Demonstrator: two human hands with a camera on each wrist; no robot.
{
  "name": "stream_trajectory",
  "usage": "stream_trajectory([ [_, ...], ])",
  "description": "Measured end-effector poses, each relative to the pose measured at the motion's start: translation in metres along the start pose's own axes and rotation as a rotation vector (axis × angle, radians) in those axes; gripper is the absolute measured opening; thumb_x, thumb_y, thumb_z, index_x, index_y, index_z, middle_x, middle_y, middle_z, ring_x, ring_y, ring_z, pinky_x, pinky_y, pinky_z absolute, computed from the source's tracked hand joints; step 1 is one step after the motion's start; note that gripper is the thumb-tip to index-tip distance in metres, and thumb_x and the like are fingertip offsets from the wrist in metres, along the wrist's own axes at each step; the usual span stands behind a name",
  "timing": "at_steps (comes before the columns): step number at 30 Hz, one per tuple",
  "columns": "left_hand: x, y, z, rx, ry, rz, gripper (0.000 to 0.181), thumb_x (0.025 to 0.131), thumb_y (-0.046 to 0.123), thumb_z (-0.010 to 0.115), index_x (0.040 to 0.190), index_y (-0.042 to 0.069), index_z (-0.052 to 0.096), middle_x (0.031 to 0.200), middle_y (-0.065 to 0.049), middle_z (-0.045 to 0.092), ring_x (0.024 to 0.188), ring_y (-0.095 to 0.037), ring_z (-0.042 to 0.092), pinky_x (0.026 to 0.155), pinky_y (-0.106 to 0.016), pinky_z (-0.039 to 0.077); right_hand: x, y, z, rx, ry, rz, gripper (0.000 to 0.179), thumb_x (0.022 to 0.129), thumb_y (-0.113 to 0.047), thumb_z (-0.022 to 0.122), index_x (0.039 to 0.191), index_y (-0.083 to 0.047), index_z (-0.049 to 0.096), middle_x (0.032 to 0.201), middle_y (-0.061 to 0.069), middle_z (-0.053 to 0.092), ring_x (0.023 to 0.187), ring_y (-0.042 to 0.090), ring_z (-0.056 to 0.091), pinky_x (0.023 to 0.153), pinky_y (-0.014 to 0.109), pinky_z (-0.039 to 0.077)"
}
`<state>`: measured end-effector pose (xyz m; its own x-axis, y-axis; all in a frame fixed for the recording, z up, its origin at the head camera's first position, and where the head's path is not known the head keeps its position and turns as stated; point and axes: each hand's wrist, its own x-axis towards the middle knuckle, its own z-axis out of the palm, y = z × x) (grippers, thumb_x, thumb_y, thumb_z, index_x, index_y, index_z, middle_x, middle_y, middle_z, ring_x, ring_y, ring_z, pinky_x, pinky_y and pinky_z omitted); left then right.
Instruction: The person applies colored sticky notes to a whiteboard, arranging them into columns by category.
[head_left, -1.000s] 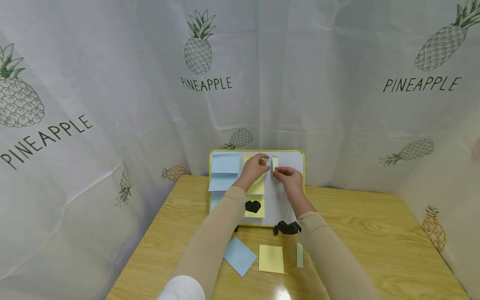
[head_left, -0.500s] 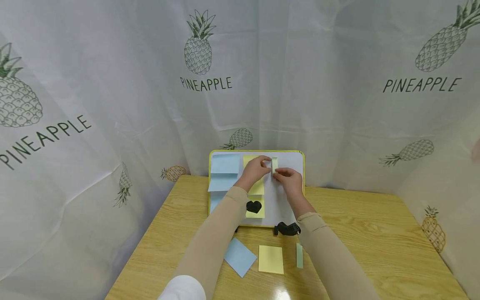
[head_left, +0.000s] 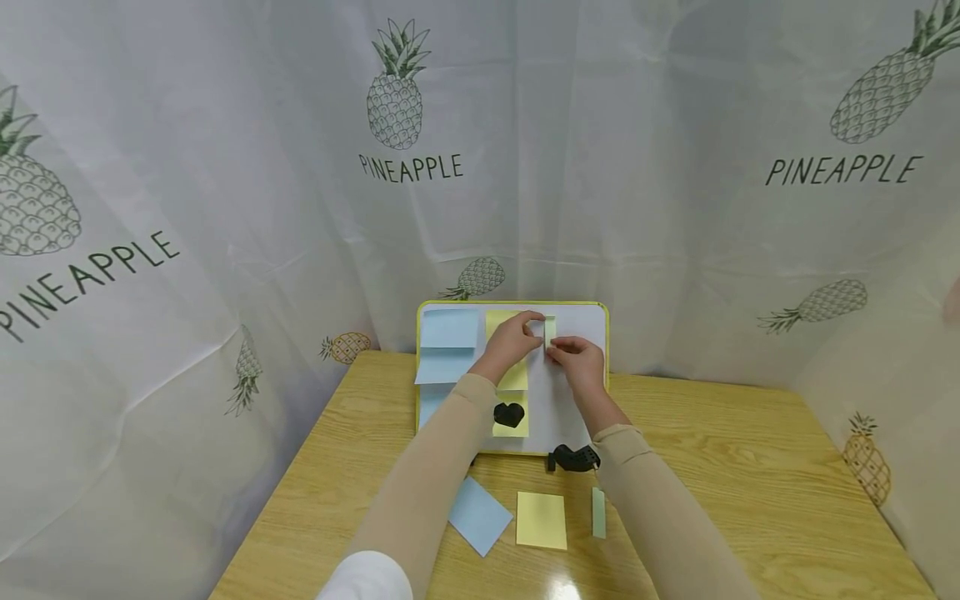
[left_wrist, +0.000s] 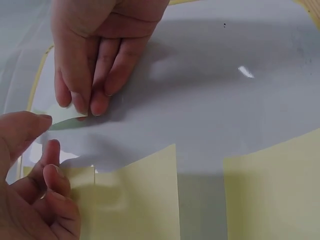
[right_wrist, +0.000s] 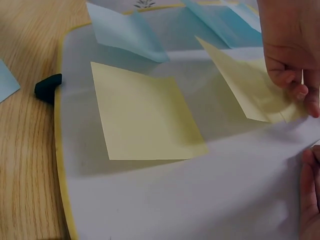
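Observation:
My right hand (head_left: 583, 360) pinches the lower end of a narrow pale green sticky note (head_left: 551, 325), held upright against the whiteboard (head_left: 573, 408). In the left wrist view the right hand (left_wrist: 102, 52) comes in from above, and the strip (left_wrist: 67, 117) shows between its fingertips. My left hand (head_left: 512, 340) is at the strip's upper left, with a gap between thumb and index. One left fingertip (left_wrist: 42, 120) sits right at the strip's end, the other fingers loosely bent. The left hand overlaps yellow sticky notes (head_left: 513, 379) on the board.
Blue sticky notes (head_left: 448, 328) fill the board's left side. A black heart-shaped piece (head_left: 508, 414) is over the lowest yellow note. In front of the board lie a blue note (head_left: 480, 517), a yellow note (head_left: 542, 520) and a green strip (head_left: 598, 512). A black foot (head_left: 573, 458) juts out below.
The pinched strip's top edge has dropped slightly on the board. The left index fingertip has moved a little right and down towards it. The right hand has stayed nearly in place.

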<state>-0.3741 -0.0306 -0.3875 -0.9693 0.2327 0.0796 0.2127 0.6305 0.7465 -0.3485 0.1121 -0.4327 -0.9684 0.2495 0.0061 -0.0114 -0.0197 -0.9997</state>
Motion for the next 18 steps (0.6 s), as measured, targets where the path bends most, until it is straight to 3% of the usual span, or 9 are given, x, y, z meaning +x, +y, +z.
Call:
stream_trajectory([
  [12,-0.0002,0.0022,0.0004,-0.017,0.01,-0.028,0.052,0.092,0.02,0.068,0.141,0.027,0.051,0.085,0.0,0.06,0.066,-0.015,0.051,0.059,-0.028,0.042,-0.0017,0.0019,-0.003,-0.013,-0.027,0.019,0.02,0.087,0.0,0.071,0.106,0.006,0.069,0.09,0.01,0.068,0.07,0.011,0.067,0.067,0.024,0.055],
  [18,-0.001,0.0027,0.0019,-0.043,0.004,-0.028,0.052,0.093,0.022,0.067,0.142,0.026,0.05,0.087,-0.001,0.059,0.069,-0.016,0.052,0.06,-0.029,0.042,-0.0055,0.0033,-0.0089,-0.066,-0.099,0.002,0.02,0.089,-0.005,0.071,0.106,0.004,0.068,0.091,0.011,0.069,0.072,0.013,0.067,0.064,0.025,0.054],
])
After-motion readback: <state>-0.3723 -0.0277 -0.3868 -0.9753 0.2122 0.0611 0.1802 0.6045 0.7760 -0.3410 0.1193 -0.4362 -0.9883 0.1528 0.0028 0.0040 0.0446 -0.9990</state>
